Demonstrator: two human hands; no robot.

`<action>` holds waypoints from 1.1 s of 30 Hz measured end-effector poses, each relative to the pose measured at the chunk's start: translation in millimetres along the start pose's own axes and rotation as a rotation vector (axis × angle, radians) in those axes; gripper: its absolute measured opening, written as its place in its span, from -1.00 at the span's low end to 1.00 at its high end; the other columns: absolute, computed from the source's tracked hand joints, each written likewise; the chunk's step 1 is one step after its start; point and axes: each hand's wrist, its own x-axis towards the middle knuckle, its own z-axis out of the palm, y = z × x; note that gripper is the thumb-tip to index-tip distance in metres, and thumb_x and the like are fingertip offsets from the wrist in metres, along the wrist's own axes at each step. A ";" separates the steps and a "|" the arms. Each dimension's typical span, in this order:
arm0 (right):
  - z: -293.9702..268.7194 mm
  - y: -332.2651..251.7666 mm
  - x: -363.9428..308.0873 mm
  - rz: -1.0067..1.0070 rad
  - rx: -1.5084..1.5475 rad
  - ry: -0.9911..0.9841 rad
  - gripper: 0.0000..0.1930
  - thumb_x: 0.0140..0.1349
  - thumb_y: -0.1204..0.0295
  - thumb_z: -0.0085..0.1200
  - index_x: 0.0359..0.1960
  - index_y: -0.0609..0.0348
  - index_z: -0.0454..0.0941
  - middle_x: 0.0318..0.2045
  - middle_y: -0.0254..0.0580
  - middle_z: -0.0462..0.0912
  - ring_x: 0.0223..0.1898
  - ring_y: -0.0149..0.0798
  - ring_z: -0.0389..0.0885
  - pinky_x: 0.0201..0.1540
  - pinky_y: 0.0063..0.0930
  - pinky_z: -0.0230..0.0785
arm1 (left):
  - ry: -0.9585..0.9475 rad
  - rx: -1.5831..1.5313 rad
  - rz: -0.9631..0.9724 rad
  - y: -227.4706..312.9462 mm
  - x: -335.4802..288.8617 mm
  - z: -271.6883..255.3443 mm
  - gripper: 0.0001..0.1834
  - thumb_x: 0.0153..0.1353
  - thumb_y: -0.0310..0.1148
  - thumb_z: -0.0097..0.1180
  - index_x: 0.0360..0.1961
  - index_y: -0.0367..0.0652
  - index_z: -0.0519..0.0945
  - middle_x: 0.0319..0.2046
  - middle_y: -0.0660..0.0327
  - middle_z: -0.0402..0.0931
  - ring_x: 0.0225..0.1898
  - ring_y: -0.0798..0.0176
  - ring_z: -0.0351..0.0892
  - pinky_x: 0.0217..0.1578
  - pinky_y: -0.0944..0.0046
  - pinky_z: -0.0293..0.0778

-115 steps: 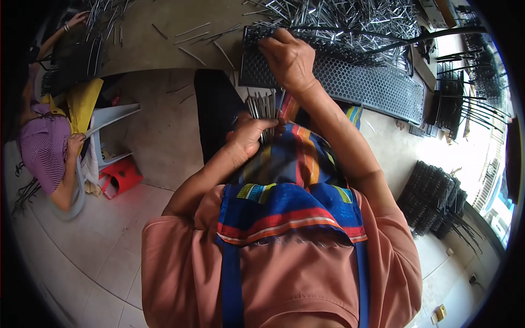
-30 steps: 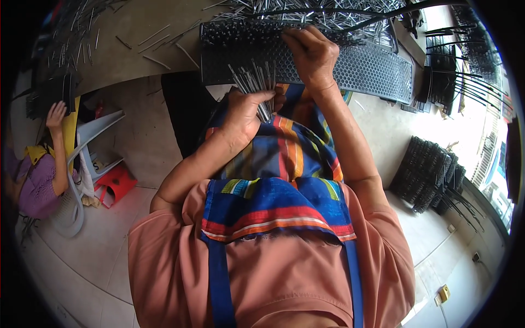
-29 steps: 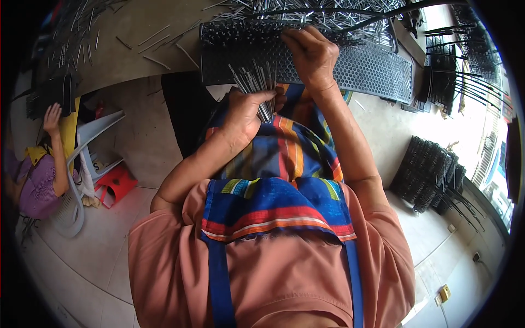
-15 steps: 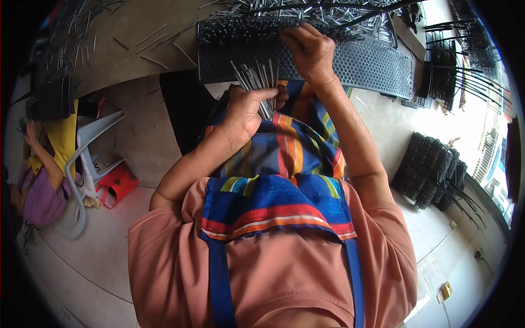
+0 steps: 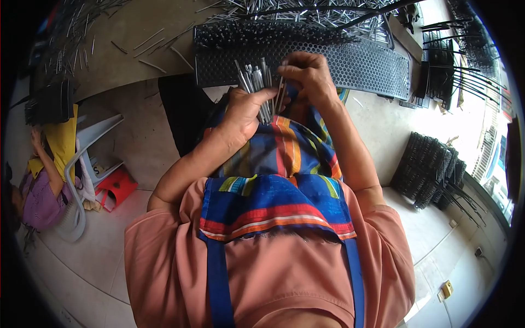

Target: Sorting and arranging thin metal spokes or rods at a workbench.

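Note:
In my left hand I grip a bundle of thin metal rods, held upright and fanned at the top, over my lap. My right hand is closed in a pinch just right of the bundle, its fingertips at the top of one thin rod. That rod's lower end is by my left fingers. Behind both hands lies a long dark perforated panel, tilted at the table edge. Many short dark pins stand in its holes along the far side, mostly from the left to the middle.
A large heap of loose metal rods lies behind the panel. More rods are scattered on the brown table at left. Stacked dark bristly pieces stand on the floor at right. Another person sits far left beside a grey plastic chair.
My right hand has come down from the panel's pinned rows to the bundle in my left hand. The left hand stays nearly in place.

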 end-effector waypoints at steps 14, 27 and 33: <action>-3.0 10.1 41.3 -0.877 -0.214 0.480 -0.89 -0.03 0.67 0.28 -0.42 0.29 0.67 -0.45 -0.31 0.62 -0.43 -0.49 0.55 -0.35 -0.66 0.38 | 0.007 0.234 -0.107 -10.3 -22.2 -18.4 -0.79 0.14 -0.66 0.01 -0.20 -0.34 0.60 -0.38 0.03 0.65 -0.41 0.18 0.68 -0.37 0.27 0.60; 3.4 13.4 24.0 -0.752 -0.690 0.561 -0.88 0.05 0.50 0.27 -0.36 0.21 0.69 -0.55 -0.21 0.61 -0.54 -0.32 0.60 -0.43 -0.48 0.42 | 0.066 -0.011 -0.040 -8.6 6.8 -13.5 -0.86 0.09 -0.65 0.15 -0.29 -0.43 0.60 -0.41 0.01 0.65 -0.43 0.13 0.68 -0.37 0.24 0.60; -2.0 18.0 3.5 -0.079 -0.128 0.109 -0.89 0.05 0.48 0.28 -0.45 0.28 0.64 -0.65 -0.38 0.54 -0.57 -0.48 0.50 -0.49 -0.55 0.33 | -0.016 0.079 0.001 -5.8 9.4 0.5 -0.87 0.12 -0.63 0.14 -0.28 -0.34 0.63 -0.39 0.05 0.66 -0.40 0.15 0.70 -0.44 0.29 0.59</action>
